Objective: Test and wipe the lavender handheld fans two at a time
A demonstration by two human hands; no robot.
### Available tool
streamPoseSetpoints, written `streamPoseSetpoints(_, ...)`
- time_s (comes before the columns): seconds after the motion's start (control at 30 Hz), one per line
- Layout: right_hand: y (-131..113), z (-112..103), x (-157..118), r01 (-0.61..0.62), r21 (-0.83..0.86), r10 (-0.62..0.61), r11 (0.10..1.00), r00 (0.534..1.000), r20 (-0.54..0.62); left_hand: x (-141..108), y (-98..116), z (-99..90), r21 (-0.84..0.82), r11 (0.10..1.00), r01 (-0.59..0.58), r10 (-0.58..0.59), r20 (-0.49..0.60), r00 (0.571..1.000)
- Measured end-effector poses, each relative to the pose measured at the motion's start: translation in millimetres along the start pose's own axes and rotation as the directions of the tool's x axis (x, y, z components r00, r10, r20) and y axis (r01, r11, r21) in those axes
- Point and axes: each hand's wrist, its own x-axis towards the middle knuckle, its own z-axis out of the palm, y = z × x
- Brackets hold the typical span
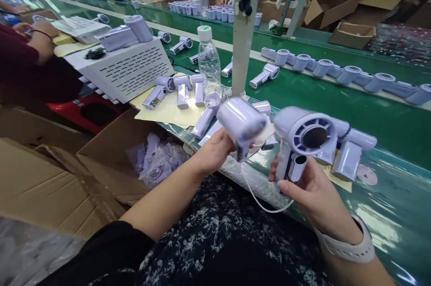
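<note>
My right hand (308,182) is closed around the handle of a lavender handheld fan (303,129), its round slotted end with a dark centre facing me. A second lavender handheld fan (240,120), blurred by motion, is gripped low down by my left hand (217,149). A white cable (256,200) hangs in a loop below the two fans; where its ends attach is hidden. Just right of my right hand, more lavender fans (350,156) lie on the bench edge. Beyond my left hand, a small fan (204,121) lies near several others on yellow paper (168,113).
A clear bottle (209,63) with a green-topped cap stands beside a white post (244,30). At left is a slotted metal box (131,68). The green belt (303,88) carries a row of fans. A carton (111,156) holds bagged parts. Other people work nearby.
</note>
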Motion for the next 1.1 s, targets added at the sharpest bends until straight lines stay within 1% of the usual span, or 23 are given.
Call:
streamPoseSetpoints(0.03, 0.5, -5.3, -2.9, -0.007, 0.031, 0.009, 0.999, 0.998, -0.06, 3.4, -8.0, 4.6, -0.048, 0.998, 0.03, -0.031, -0.015, 0.999)
streamPoseSetpoints(0.07, 0.5, -9.6, -5.5, -0.014, 0.071, 0.021, 0.997, 0.995, -0.097, 5.0, -15.0, 10.9, -0.082, 0.995, 0.062, -0.062, 0.002, 0.998)
streamPoseSetpoints(0.13, -0.9, -15.4, -10.9, 0.004, 0.152, 0.015, 0.988, 0.992, -0.127, 2.9, -23.9, 27.4, -0.16, 0.977, 0.143, -0.132, 0.081, 0.988)
streamPoseSetpoints(0.17, -1.7, -17.4, -13.8, 0.026, 0.172, -0.003, 0.985, 0.992, -0.129, 0.2, -25.8, 36.6, -0.18, 0.97, 0.164, -0.144, 0.121, 0.982)
streamPoseSetpoints(0.27, -1.4, -21.5, -23.2, 0.067, 0.184, -0.047, 0.981, 0.993, -0.109, -7.9, -26.3, 61.5, -0.18, 0.97, 0.162, -0.119, 0.227, 0.967)
streamPoseSetpoints(0.37, 3.6, -24.4, -29.8, 0.065, 0.201, -0.05, 0.978, 0.996, -0.078, -9.2, -27.7, 75.0, -0.131, 0.98, 0.148, -0.106, 0.289, 0.951)
streamPoseSetpoints(0.47, 10.0, -26.7, -31.0, 0.074, 0.178, -0.057, 0.981, 0.993, -0.1, -6.6, -31.7, 76.2, -0.073, 0.991, 0.115, -0.09, 0.29, 0.953)
streamPoseSetpoints(0.53, 13.5, -28.0, -29.5, 0.043, 0.183, -0.026, 0.982, 0.995, -0.094, -5.8, -34.2, 73.6, -0.045, 0.994, 0.103, -0.084, 0.314, 0.946)
streamPoseSetpoints(0.6, 16.0, -28.7, -27.3, -0.006, 0.213, 0.018, 0.977, 0.998, -0.056, -6.0, -35.7, 70.4, -0.034, 0.995, 0.098, -0.082, 0.317, 0.945)
streamPoseSetpoints(0.67, 17.2, -27.9, -24.9, -0.043, 0.246, 0.051, 0.968, 0.998, -0.028, -6.8, -35.9, 67.6, -0.027, 0.995, 0.101, -0.09, 0.275, 0.957)
streamPoseSetpoints(0.73, 17.2, -25.2, -22.7, -0.05, 0.265, 0.063, 0.963, 0.997, -0.041, -7.5, -34.9, 65.3, -0.011, 0.993, 0.121, -0.115, 0.228, 0.967)
streamPoseSetpoints(0.8, 16.4, -21.3, -20.6, -0.05, 0.278, 0.07, 0.959, 0.995, -0.064, -7.9, -33.2, 63.6, 0.008, 0.991, 0.135, -0.134, 0.208, 0.969)
streamPoseSetpoints(0.97, 13.2, -14.9, -19.1, -0.061, 0.302, 0.087, 0.951, 0.993, -0.074, -9.2, -31.7, 60.9, -0.039, 0.988, 0.15, -0.136, 0.242, 0.961)
streamPoseSetpoints(1.03, 11.9, -15.2, -20.4, -0.062, 0.298, 0.084, 0.953, 0.995, -0.061, -10.7, -31.7, 60.3, -0.036, 0.99, 0.137, -0.124, 0.246, 0.961)
streamPoseSetpoints(1.1, 10.9, -16.5, -22.2, -0.057, 0.299, 0.071, 0.952, 0.997, -0.039, -12.3, -31.0, 60.2, -0.035, 0.992, 0.124, -0.11, 0.272, 0.956)
